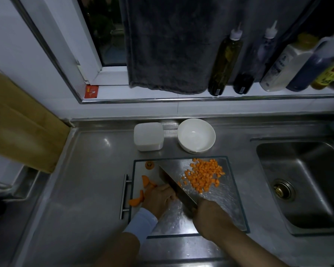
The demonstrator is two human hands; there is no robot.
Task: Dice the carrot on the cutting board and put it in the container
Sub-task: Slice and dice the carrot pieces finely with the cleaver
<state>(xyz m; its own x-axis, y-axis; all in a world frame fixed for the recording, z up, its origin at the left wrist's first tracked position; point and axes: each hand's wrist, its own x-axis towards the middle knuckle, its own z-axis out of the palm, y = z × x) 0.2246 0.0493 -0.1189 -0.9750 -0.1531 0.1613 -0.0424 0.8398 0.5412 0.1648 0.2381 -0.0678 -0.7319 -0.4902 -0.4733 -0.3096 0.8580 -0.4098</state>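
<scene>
Board [227,195]: clear textured glass with a dark rim and a metal bar handle on its left edge, lying flat.

Dice [203,175]: small orange cubes in a loose heap on the board's far right quarter, with a few strays toward its centre.

Chunks [145,181]: several curved orange carrot pieces at the board's left edge, the nearest reaching over the rim. One lies partly under the left hand [159,197], whose fingers curl over it.

Stem end [149,165]: at the board's far left corner, apart from the rest.

Knife [174,185]: blade diagonal across the board's centre, gripped by the right hand [210,214].

Container [148,136]: square, translucent white, just beyond the board's far edge. Whether it is lidded cannot be told.
</scene>
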